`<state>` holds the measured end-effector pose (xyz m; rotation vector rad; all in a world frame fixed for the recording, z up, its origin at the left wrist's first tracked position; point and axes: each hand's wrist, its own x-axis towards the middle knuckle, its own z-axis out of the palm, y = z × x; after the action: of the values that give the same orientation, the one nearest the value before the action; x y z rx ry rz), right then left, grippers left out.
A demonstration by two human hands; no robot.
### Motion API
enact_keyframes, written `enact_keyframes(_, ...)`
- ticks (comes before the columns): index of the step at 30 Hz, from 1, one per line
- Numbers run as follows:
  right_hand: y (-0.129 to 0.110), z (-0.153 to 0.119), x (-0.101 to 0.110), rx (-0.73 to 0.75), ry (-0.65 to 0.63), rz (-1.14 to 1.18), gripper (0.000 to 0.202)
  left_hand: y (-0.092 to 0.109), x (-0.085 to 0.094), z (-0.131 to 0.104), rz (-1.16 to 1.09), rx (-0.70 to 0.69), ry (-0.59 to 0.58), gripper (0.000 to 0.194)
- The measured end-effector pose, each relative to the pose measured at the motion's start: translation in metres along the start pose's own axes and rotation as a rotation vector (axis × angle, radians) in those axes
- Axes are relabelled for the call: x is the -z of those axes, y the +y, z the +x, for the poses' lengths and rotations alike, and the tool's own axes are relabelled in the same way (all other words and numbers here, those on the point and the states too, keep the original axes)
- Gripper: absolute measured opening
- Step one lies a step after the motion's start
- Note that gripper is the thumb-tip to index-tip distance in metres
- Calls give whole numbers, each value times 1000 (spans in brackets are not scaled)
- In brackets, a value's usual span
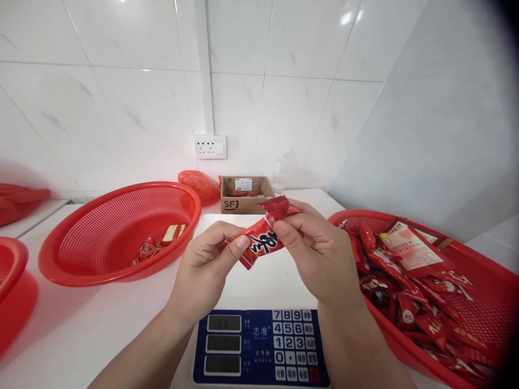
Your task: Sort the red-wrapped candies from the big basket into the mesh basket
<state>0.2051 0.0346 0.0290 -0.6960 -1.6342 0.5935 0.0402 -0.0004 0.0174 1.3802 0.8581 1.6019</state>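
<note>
Between my two hands is a small red snack packet (263,240) with large black characters on it. My left hand (208,265) pinches its left end between thumb and fingers. My right hand (320,246) grips the right end, where a second folded red wrapper piece (278,205) sticks up by the fingers; I cannot tell if it is a separate packet. Both hands are raised over the white platform of a weighing scale, whose blue keypad panel (261,346) faces me below them.
A red plastic basket (121,189) holding a few packets stands at left, another red basket (482,265) full of red snack packets at right. Behind are a cardboard box (249,205) and a red plastic bag (200,186). A tiled wall with a socket (211,147) closes the back.
</note>
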Motion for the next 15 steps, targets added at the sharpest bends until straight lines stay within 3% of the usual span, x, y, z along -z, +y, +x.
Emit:
enact_keyframes(10,-2,-3,-3,-20,2,-12,20,3,-2,-1,-3,111,-35,24)
enact_keyframes(15,1,0,-1,-61,-106,110,23,2,-3,2,-259,272,-37,30)
